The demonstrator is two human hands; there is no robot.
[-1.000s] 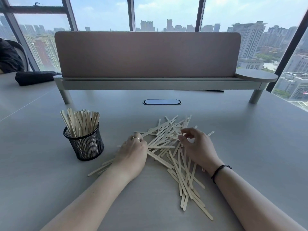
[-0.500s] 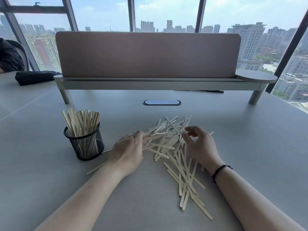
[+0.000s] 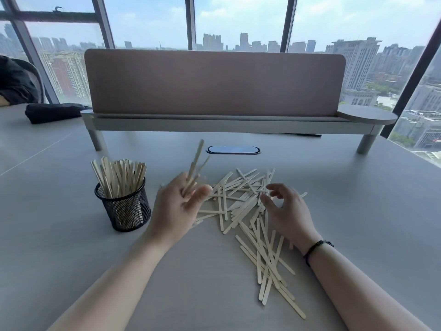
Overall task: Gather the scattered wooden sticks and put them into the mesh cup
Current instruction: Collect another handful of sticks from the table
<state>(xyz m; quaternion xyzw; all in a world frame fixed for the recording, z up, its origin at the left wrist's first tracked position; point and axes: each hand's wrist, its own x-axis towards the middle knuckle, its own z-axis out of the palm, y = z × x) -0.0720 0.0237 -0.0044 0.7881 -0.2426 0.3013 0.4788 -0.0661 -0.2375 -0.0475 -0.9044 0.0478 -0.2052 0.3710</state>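
A black mesh cup [image 3: 124, 209] stands on the grey table at the left, holding several upright wooden sticks [image 3: 119, 174]. To its right lies a loose pile of pale wooden sticks [image 3: 248, 211] that trails toward me. My left hand [image 3: 176, 206] is raised between cup and pile, palm up, shut on a few sticks [image 3: 195, 163] that point up and away; it is blurred. Over the pile's right side hovers my right hand [image 3: 288, 211], fingers curled and apart, with nothing in it.
A pink divider panel on a grey raised shelf [image 3: 214, 120] crosses the back of the table. A dark oval cable port [image 3: 233, 150] lies in front of it. A black folded cloth [image 3: 52, 112] lies at the far left.
My left hand has lifted off the table with a few sticks and turned palm up, toward the cup. The right hand let go of a stick and opened over the pile.
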